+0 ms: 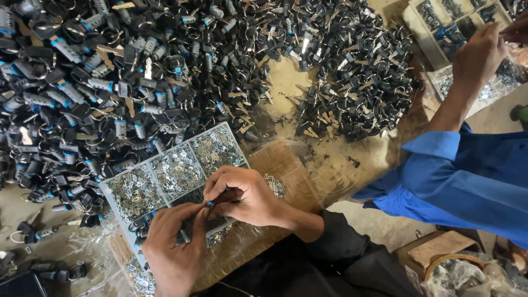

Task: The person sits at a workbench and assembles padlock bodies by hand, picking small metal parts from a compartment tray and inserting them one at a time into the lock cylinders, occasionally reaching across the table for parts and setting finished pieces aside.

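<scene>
My left hand and my right hand meet over a grey compartmented tray filled with small silver metal clips. Together they pinch a small dark lock part with a blue tip, fingers closed around it; most of the part is hidden. Just beyond the tray, a huge heap of black keyed locks with blue-banded cylinders covers the table.
A second heap of black keys and lock parts lies at the upper middle. A co-worker's arm in a blue sleeve reaches from the right to another divided tray. Brown cardboard under clear plastic sits below my tray.
</scene>
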